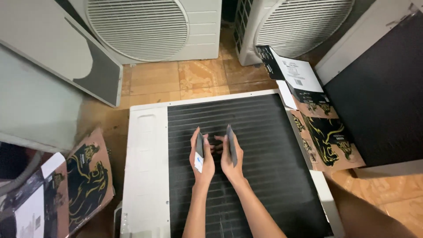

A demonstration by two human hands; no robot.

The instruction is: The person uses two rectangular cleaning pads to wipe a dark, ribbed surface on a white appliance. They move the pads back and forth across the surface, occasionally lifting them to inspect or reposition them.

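Two hands: your left hand (202, 159) and right hand (229, 158) sit close together but not touching, over the middle of the black finned coil panel in its white metal frame (145, 167).
Left hand: closed on a thin dark flat card with a white lower corner (199, 152), held upright on edge, fingers along one face.
Right hand: closed on a second thin dark flat card (231, 144), also upright, tilted slightly outward.
Why held so: I judge the edge-on grip keeps each card in line with the panel's ribs, and the panel lies flat on the tiled floor (185, 79) so you can lean over it.
Around: printed brown cardboard sheet (326, 136) lies just right of the panel, another printed cardboard sheet (83, 176) at left, and two white fan units with round grilles (145, 26) stand behind.
Hidden: card tips against the ribs are hard to make out, so I cannot tell whether they touch; the panel's near edge is cut off.
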